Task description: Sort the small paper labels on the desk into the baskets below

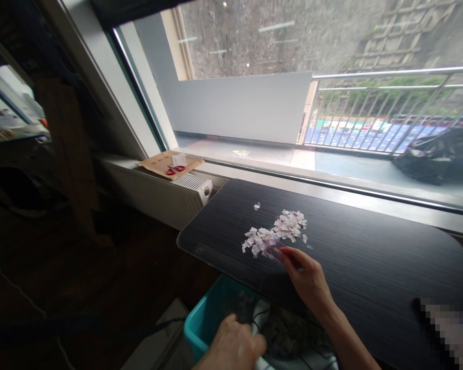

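My right hand is over the dark table, thumb and fingers pinched on a thin, see-through pinkish sheet. The sheet's far edge meets a pile of small whitish paper scraps, which spreads back and to the right. Below the table's front edge, my left hand is closed on the edge of a white bag with dark lines. More scraps show dimly inside the bag. Around them stands a turquoise bin; its right side is mostly hidden by the table and my arm.
The black wood-grain table stands against a window sill. On the radiator to the left lie a brown envelope and red-handled scissors. A blurred-out object is at the table's right. A black plastic bag lies outside the window.
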Tool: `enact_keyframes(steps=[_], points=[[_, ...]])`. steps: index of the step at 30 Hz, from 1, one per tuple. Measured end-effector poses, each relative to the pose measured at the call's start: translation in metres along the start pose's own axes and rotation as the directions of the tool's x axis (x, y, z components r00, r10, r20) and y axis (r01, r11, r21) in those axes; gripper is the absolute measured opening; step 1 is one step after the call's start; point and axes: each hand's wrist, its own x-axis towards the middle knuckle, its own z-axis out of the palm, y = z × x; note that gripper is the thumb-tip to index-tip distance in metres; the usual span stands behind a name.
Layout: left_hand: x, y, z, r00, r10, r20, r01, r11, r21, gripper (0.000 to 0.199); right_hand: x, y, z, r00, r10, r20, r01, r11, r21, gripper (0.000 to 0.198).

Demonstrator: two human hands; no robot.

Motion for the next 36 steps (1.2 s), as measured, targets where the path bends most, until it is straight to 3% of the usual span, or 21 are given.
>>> enact_keyframes(steps=[4,9,14,22,27,32,36], points=[[0.0,-0.01,0.011,0.998,-0.026,-0.052,0.025,0.999,-0.035,0.012,0.011,-0.005,0.009,0.999,-0.029,0.02,0.03,0.998,-0.051,0.027],[0.001,-0.018,0.022,0.996,-0.027,-0.084,0.023,0.998,-0.053,0.011,0.002,-0.004,-0.008,0.99,0.024,0.142,-0.013,0.997,-0.078,0.024],[0.0,-0.019,0.027,0.992,-0.046,-0.116,0.035,0.995,-0.088,0.011,-0.004,0.004,-0.026,0.997,0.051,0.052,-0.043,0.988,-0.15,0.025],[0.007,-0.021,0.03,0.995,-0.003,-0.095,0.0,0.999,-0.038,0.014,0.006,0.003,-0.022,0.998,0.053,-0.016,-0.054,0.988,-0.146,0.029],[0.007,-0.021,0.031,0.995,0.003,-0.096,-0.007,0.999,-0.04,0.016,0.009,0.001,-0.013,0.997,-0.01,0.082,0.018,0.995,-0.103,0.03],[0.005,-0.021,0.033,0.991,0.004,-0.132,-0.012,0.998,-0.057,0.017,-0.001,0.005,-0.025,1.0,0.026,0.014,-0.022,0.981,-0.193,0.027],[0.004,-0.021,0.031,0.997,-0.013,-0.077,0.006,0.996,-0.093,0.018,-0.016,0.01,-0.042,0.999,0.052,0.012,-0.048,0.98,-0.195,0.024]])
